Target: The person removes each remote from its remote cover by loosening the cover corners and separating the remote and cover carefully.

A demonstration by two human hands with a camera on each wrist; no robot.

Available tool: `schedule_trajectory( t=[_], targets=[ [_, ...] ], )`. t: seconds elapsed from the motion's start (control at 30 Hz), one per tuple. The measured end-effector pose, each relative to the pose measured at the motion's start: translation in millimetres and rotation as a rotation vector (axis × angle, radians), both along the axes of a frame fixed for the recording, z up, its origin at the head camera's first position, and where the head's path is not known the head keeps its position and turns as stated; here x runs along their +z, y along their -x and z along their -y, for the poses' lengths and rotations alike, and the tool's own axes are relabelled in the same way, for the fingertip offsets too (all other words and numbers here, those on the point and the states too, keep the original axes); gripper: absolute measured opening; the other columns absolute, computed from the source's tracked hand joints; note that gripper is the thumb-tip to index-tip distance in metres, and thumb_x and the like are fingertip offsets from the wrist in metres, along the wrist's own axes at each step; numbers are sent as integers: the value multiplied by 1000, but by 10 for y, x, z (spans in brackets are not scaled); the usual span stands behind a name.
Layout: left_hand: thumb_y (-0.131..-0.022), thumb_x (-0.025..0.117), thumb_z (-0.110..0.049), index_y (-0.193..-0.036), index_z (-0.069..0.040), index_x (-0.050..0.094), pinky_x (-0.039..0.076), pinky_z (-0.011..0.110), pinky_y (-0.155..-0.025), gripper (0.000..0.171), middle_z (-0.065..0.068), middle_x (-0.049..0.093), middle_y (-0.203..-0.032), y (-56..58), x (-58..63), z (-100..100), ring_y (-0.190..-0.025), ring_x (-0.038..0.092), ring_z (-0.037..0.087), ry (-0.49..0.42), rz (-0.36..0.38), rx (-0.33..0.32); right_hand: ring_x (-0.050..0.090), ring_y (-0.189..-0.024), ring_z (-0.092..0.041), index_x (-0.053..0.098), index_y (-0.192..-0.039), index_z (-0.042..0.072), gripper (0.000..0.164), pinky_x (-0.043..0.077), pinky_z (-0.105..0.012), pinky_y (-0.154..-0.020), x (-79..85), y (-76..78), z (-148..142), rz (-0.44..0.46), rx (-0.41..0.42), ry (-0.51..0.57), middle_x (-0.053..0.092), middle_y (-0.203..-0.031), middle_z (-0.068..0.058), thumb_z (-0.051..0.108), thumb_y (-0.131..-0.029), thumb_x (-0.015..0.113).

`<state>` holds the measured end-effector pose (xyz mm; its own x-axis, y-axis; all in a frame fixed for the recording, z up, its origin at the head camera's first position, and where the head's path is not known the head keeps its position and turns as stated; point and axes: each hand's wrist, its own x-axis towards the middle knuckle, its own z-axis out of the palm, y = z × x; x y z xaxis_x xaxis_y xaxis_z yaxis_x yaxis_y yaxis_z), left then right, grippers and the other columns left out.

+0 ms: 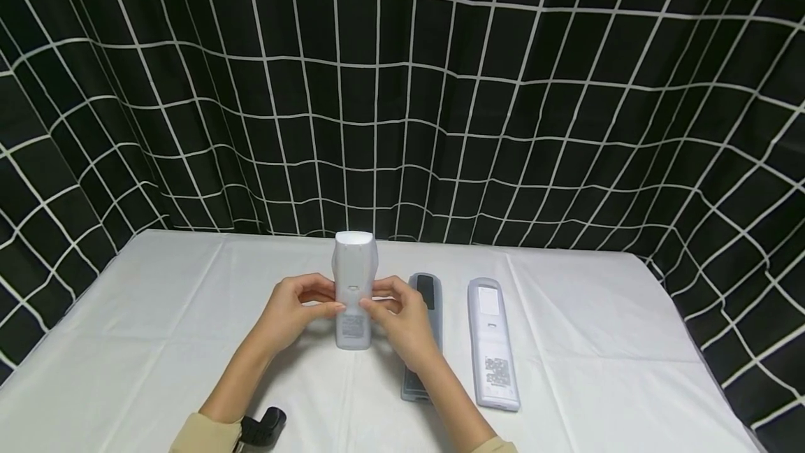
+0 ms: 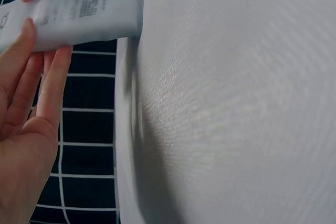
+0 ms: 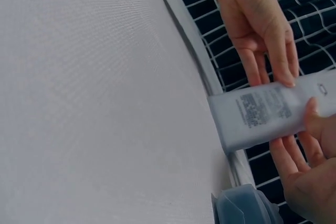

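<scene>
A white remote control (image 1: 354, 292) in a translucent cover stands roughly upright, its back with a printed label facing me. Its lower end seems to meet the white cloth. My left hand (image 1: 291, 312) pinches its left edge, thumb on the back and fingers behind. From the other side my right hand (image 1: 405, 320) pinches the right edge in the same manner. Both wrist views show the label end of the remote (image 2: 97, 9) between the two hands. Under my right forearm lies a grey-covered remote (image 1: 413, 386), partly hidden.
Further right, another white remote (image 1: 492, 344) lies back up in a clear cover. A white cloth (image 1: 597, 341) covers the table. Behind it hangs a black curtain (image 1: 390, 96) with a white grid. A black strap device (image 1: 264, 428) sits at my left wrist.
</scene>
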<state>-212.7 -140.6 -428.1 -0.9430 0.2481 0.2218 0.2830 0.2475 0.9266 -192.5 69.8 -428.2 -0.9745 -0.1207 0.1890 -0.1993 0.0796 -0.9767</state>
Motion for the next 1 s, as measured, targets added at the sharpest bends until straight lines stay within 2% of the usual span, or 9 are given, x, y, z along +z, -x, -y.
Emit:
schedule_trajectory(
  t=[0.23, 0.43, 0.63, 0.87, 1.0],
  targets=[
    [-87, 82, 1, -106, 10, 72, 58, 24, -80, 23, 14, 77, -97, 9, 21, 14, -86, 72, 10, -4, 53, -41, 76, -103, -38, 66, -116, -10, 22, 62, -29, -84, 12, -24, -14, 18, 7, -12, 72, -115, -27, -4, -96, 72],
    [-88, 82, 1, -104, 11, 72, 58, 24, -77, 21, 13, 77, -94, 10, 16, 25, -84, 71, 13, 12, 66, -75, 75, -103, -38, 65, -116, -10, 22, 62, -27, -84, 2, -37, -16, 14, 9, -25, 73, -115, -27, -6, -95, 72],
    [-88, 82, 1, -104, 10, 72, 58, 24, -77, 21, 14, 77, -96, 17, -28, 22, -84, 72, 11, 12, 75, -60, 75, -102, -37, 66, -115, -10, 21, 58, -23, -83, -43, -36, -12, -9, 11, -57, 73, -112, -26, -4, -96, 71],
    [-89, 82, 0, -106, 11, 71, 58, 23, -77, 23, 16, 77, -98, 11, -23, 2, -87, 73, 17, 4, 82, -62, 75, -98, -36, 66, -113, -10, 20, 56, -20, -78, -60, -28, -9, -23, -3, -73, 74, -107, -26, -4, -95, 72],
    [-88, 82, 1, -106, 12, 71, 59, 22, -77, 23, 16, 77, -97, 7, -45, -3, -86, 72, 16, -2, 84, -64, 75, -99, -36, 66, -112, -10, 20, 57, -22, -80, -78, -36, -17, -25, 2, -83, 74, -107, -26, -4, -95, 73]
  ],
)
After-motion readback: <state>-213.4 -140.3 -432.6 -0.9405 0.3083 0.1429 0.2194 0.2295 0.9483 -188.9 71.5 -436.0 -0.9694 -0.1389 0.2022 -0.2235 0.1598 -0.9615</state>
